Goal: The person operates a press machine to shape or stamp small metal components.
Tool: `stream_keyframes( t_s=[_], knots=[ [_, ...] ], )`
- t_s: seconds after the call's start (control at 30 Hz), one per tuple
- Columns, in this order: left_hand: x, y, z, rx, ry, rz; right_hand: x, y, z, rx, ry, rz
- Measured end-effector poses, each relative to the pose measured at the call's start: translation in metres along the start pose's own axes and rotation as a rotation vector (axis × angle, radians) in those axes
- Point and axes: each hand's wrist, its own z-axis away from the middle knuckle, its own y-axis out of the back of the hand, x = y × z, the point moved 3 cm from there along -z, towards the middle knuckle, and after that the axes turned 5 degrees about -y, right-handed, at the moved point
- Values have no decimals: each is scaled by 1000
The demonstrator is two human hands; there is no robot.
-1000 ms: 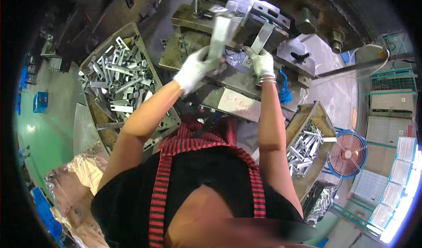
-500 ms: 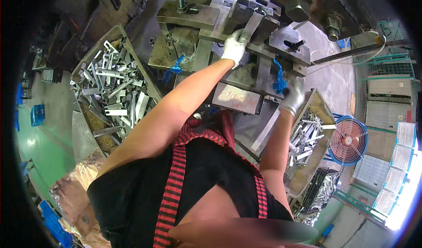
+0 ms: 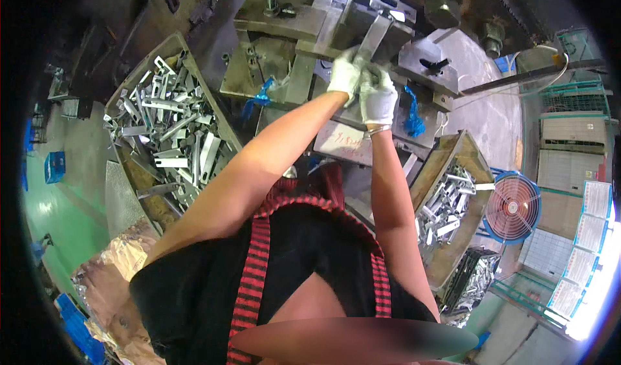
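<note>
Both my hands wear pale work gloves and are close together at the near side of a steel press die [image 3: 352, 25]. My left hand [image 3: 344, 76] is closed on the near end of a flat metal strip [image 3: 373, 37], which slants up into the die. Right beside it, my right hand [image 3: 378, 99] reaches to the strip's near end with its fingers bent. Those fingertips are blurred, so their grip on the strip is unclear. A labelled white plate [image 3: 339, 138] sits on the die's front, partly behind my right wrist.
A bin [image 3: 217, 103] heaped with metal pieces [image 3: 169, 116] stands left; a smaller bin [image 3: 482, 161] of metal parts [image 3: 449, 200] stands right. Blue ties [image 3: 414, 116] hang from the die. Big bolts [image 3: 442, 9] jut out above. A round fan [image 3: 513, 207] stands farther right.
My right hand has moved left from near the right bin to beside my left hand at the strip. My left hand has stayed at the strip's near end.
</note>
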Motion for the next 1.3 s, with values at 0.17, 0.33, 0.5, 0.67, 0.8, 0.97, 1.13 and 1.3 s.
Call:
stream_keyframes(
  t_s=[0.17, 0.33, 0.5, 0.67, 0.8, 0.97, 1.13, 1.3],
  knots=[
    [5, 7, 4, 2, -16, -106, -1, -8, -9, 13, 52, 84],
    [28, 74, 82, -41, -167, -115, 4, -34, -51, -182, 11, 355],
    [20, 250, 120, 188, 63, -253, 21, -49, -70, -264, 32, 482],
    [5, 403, 146, 309, 418, -670, 31, -52, -71, -234, -3, 291],
    [-51, 403, 184, -140, 710, -1318, 33, -54, -70, -216, -10, 289],
    [-87, 392, 186, -205, 573, -1588, 32, -52, -68, -193, -67, 315],
    [-53, 402, 171, -411, 734, -1307, 29, -52, -66, -182, -14, 338],
    [-10, 415, 173, -57, 953, -274, 23, -51, -68, -170, -37, 450]
  ],
)
